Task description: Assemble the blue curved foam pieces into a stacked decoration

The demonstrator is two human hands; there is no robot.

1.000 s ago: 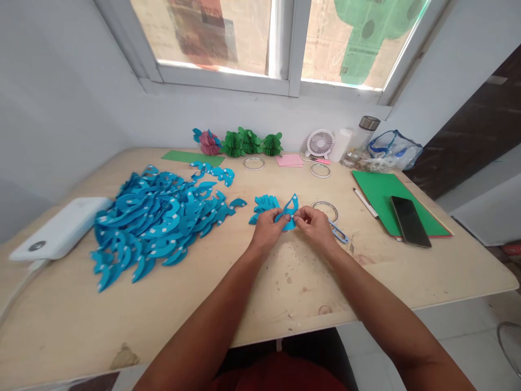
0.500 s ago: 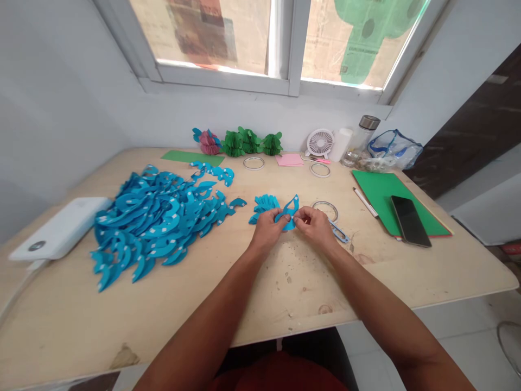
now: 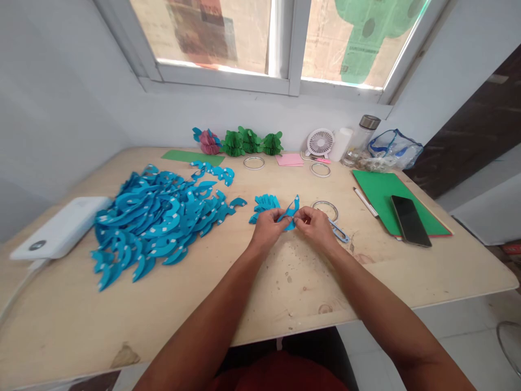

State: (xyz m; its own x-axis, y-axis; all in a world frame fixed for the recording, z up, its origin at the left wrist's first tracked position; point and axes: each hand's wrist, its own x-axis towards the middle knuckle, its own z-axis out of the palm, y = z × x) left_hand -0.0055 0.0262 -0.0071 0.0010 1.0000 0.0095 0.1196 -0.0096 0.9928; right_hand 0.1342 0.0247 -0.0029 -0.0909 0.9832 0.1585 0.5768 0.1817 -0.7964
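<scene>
My left hand (image 3: 267, 228) and my right hand (image 3: 314, 225) meet over the middle of the wooden table (image 3: 260, 293). Both pinch one blue curved paper cutout (image 3: 290, 210), which stands up between the fingertips. Just behind my left hand lies a small stack of the same blue cutouts (image 3: 264, 206). A large heap of blue cutouts with white tabs (image 3: 157, 217) covers the table to the left.
Small blue snips (image 3: 337, 232) and a tape ring (image 3: 324, 208) lie right of my hands. A green sheet (image 3: 391, 203) with a black phone (image 3: 410, 220) is at the right. A white box (image 3: 61, 228) sits far left. Paper flowers (image 3: 244, 143), fan (image 3: 320, 143) and bottle (image 3: 360, 138) line the wall.
The blue cutout between my fingers has turned slightly, showing narrower and more edge-on. My hands stay in the same spot.
</scene>
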